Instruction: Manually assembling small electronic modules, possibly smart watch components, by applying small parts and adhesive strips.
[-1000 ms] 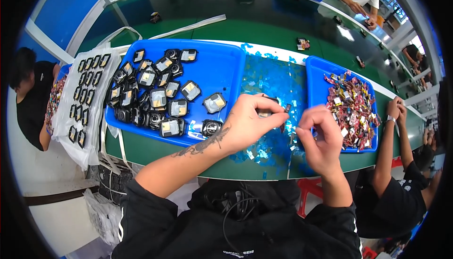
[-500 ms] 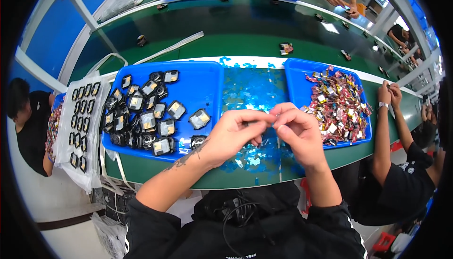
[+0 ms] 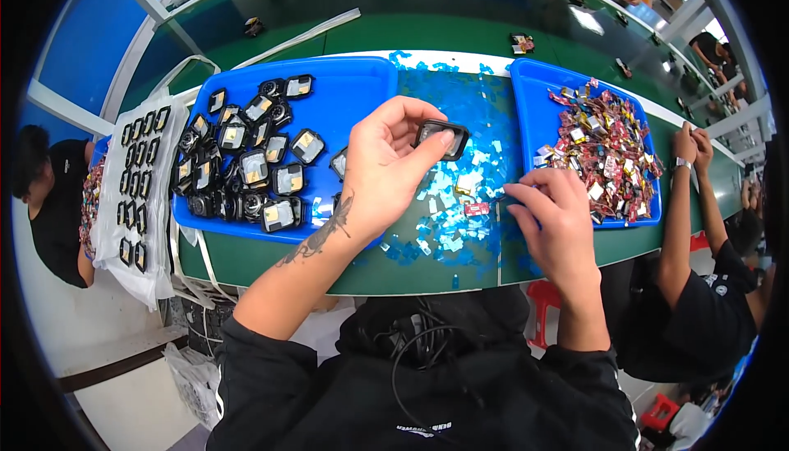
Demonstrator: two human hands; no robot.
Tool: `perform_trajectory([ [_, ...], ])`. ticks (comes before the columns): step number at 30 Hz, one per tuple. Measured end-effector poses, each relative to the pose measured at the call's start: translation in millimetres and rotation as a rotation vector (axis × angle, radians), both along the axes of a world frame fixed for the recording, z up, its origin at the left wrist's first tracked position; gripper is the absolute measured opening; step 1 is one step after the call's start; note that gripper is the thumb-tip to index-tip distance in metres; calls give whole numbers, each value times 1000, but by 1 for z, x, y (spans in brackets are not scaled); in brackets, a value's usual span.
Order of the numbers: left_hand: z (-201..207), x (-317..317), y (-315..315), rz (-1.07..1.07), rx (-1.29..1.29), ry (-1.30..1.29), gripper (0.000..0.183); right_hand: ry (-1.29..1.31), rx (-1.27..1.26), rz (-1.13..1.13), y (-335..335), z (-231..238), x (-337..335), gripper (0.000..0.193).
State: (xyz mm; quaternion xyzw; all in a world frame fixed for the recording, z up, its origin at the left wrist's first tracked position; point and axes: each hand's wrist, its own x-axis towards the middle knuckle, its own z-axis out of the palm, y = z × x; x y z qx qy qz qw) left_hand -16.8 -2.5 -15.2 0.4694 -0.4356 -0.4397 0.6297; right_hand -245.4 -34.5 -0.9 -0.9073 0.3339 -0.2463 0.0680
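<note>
My left hand (image 3: 399,151) grips a square black housing (image 3: 454,140) with rounded corners, the thumb across its face and the fingers behind it. To its right, my right hand (image 3: 555,217) is held low over the bench with thumb and index finger apart and nothing visible between them. Close to those fingertips, a small red circuit board (image 3: 476,209) with a yellowish-silver part (image 3: 467,184) beside it lies on scattered blue film pieces (image 3: 444,233). On the left, a blue tray (image 3: 345,81) holds several similar black housings (image 3: 255,167).
A second blue tray (image 3: 532,114) at right is heaped with red boards and yellow parts (image 3: 604,159). White sheeting (image 3: 115,229) at left carries rows of black housings. Beyond a pale rail runs a green belt (image 3: 394,23) with scattered parts. A co-worker's arms (image 3: 686,204) are at right.
My hands have moved apart from their pinch together. The black housing now shows in my left hand, and the red board and yellowish part now show on the bench. The view has shifted.
</note>
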Motion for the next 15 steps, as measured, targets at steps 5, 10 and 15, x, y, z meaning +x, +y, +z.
perform_trajectory([
  [5,-1,-1,3,13,74,123,22,130,-89,4,-3,-14,0,19],
  [10,4,-3,5,-1,92,309,25,53,-60,15,-3,-11,3,17],
  [15,2,-4,4,-6,72,127,18,-6,30,72,-9,-12,-3,23],
])
